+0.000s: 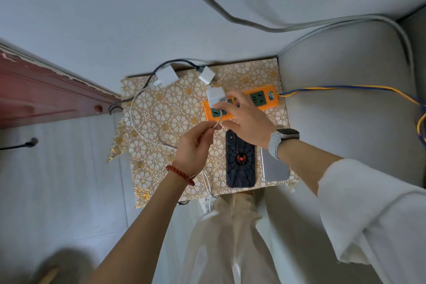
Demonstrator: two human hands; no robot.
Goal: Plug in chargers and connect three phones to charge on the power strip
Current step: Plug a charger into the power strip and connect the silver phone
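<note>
An orange power strip (262, 97) with green sockets lies at the back right of a small table covered in gold-flowered cloth (166, 113). My right hand (244, 117) holds a white charger (215, 95) over the strip's left end. My left hand (196, 147) pinches the white cable (136, 120) that runs from this charger. Two more white chargers (164, 75) (206, 74) lie at the table's back edge with dark cables. A black phone with a red spider case (241, 161) and a silver phone (273, 166) lie at the front. A third phone is not visible.
A grey cushioned seat (345, 99) borders the table on the right, with the strip's yellow-and-blue cord (345, 87) across it. A dark red wooden frame (46, 90) stands to the left. Thick grey cables (230, 16) hang along the wall behind.
</note>
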